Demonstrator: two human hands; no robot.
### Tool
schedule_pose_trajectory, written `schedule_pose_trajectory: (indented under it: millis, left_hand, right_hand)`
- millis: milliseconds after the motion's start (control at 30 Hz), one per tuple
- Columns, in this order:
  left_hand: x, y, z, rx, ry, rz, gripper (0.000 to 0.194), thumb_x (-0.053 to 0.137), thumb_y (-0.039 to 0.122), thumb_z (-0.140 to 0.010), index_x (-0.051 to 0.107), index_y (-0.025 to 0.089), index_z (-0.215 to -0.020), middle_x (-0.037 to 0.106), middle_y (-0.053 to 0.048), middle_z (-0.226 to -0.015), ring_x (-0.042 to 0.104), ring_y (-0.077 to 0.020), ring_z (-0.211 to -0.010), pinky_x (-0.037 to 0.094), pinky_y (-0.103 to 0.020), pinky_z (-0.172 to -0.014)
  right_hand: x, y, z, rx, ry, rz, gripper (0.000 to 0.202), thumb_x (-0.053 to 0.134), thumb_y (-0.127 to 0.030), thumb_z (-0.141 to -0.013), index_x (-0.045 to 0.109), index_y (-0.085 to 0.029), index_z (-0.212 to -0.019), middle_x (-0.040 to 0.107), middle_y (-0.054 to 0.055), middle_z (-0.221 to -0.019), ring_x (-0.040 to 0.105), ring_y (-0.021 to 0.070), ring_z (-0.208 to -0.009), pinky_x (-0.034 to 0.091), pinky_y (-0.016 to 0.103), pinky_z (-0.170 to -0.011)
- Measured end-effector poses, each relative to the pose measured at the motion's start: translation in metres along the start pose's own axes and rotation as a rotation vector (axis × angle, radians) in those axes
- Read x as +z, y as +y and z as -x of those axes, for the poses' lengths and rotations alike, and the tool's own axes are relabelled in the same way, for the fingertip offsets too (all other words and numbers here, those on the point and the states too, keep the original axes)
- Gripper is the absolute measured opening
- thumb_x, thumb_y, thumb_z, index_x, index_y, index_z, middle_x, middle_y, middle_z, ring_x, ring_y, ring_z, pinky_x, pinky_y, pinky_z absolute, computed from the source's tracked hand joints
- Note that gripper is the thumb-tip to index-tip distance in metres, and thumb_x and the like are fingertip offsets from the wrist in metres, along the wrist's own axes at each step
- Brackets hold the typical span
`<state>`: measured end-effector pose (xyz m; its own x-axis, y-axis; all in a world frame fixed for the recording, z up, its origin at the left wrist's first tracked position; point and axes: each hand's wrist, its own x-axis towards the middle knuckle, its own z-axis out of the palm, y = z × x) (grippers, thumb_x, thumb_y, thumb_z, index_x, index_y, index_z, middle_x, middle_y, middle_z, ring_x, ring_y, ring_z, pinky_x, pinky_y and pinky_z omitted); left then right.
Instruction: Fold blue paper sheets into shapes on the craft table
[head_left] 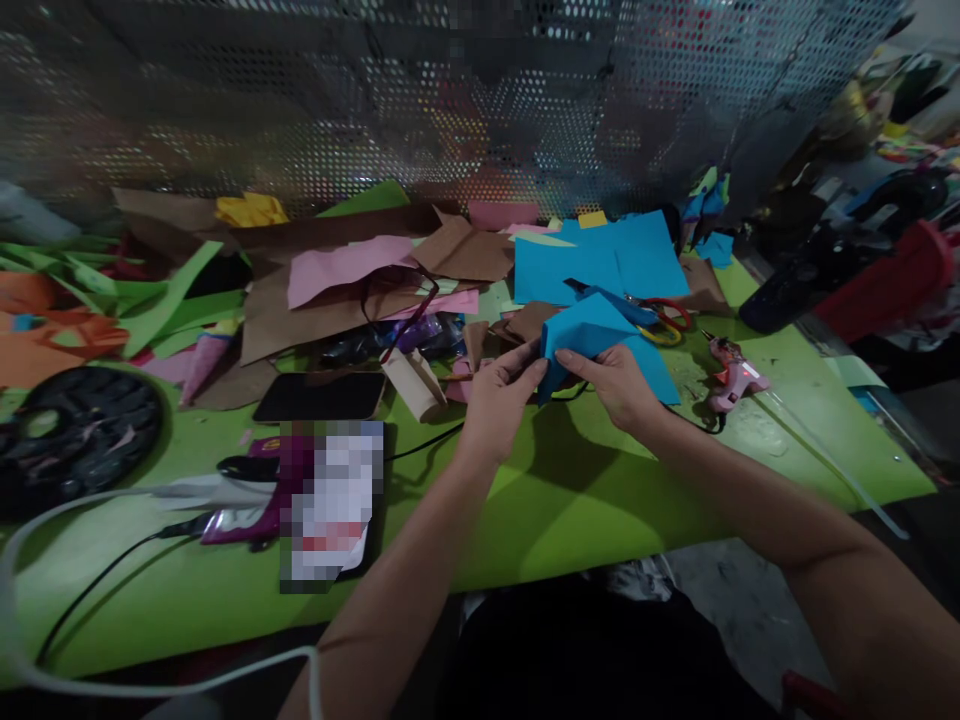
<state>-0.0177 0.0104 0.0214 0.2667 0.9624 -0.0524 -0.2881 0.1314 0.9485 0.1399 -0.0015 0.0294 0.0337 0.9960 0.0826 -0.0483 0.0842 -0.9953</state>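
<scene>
Dim, soft shadows, blurred warped edges

My table [570, 500] has a lime-green top. Far edge: brown, pink and blue paper scraps [352, 270] heaped. Right side: pink glue gun [735, 378], scissors [660, 318]. Middle: dark phone [321, 396], cardboard tube [414, 384]. Left edge: black round tray [75, 435], green strips [150, 300].

Scissors with red and yellow handles [660, 318] just beyond the hands, pink glue gun [733, 378] to their right, dark phone [321, 396] and cardboard tube [414, 382] to their left, black round tray [79, 428] far left, green table cover [570, 500] beneath.
</scene>
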Motion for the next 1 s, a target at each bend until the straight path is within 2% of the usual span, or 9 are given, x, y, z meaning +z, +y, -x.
schedule_pose_trajectory:
  millis: [233, 533, 800, 1000]
  left_hand:
    - [-0.0003, -0.0022, -0.0006, 0.007, 0.023, 0.003, 0.05, 0.082, 0.041, -0.073, 0.074, 0.022, -0.118, 0.075, -0.007, -0.123, 0.066, -0.0294, -0.12, 0.054, -0.047, -0.104]
    - [0.0022, 0.0012, -0.0009, -0.029, 0.014, 0.057, 0.053, 0.087, 0.042, -0.067, 0.076, 0.021, -0.114, 0.077, -0.007, -0.116, 0.067, -0.0295, -0.117, 0.054, -0.047, -0.104]
    - [0.0002, -0.001, -0.0025, -0.044, 0.005, 0.073, 0.054, 0.087, 0.04, -0.067, 0.074, 0.021, -0.116, 0.074, -0.007, -0.123, 0.064, -0.029, -0.123, 0.05, -0.046, -0.108]
    - [0.0012, 0.0002, -0.0023, -0.04, 0.016, 0.062, 0.053, 0.087, 0.041, -0.066, 0.075, 0.021, -0.114, 0.075, -0.007, -0.122, 0.064, -0.0292, -0.124, 0.049, -0.046, -0.109]
  right_hand:
    - [0.0022, 0.0003, 0.0007, 0.011, -0.019, -0.075, 0.028, 0.081, -0.048, -0.073, 0.072, -0.022, -0.073, 0.07, 0.0, -0.078, 0.06, 0.017, -0.072, 0.052, 0.033, -0.072]
    - [0.0032, -0.0037, -0.0004, 0.076, -0.019, -0.092, 0.036, 0.085, -0.054, -0.065, 0.073, -0.02, -0.07, 0.07, 0.0, -0.067, 0.062, 0.0162, -0.063, 0.056, 0.034, -0.067]
    - [0.0012, 0.0004, -0.0013, 0.074, -0.012, -0.101, 0.033, 0.085, -0.052, -0.067, 0.074, -0.021, -0.071, 0.071, 0.0, -0.069, 0.062, 0.015, -0.063, 0.056, 0.032, -0.066]
    - [0.0023, -0.0014, -0.0004, 0.08, 0.009, -0.08, 0.037, 0.084, -0.056, -0.065, 0.074, -0.021, -0.072, 0.071, 0.0, -0.071, 0.062, 0.0156, -0.064, 0.057, 0.033, -0.066]
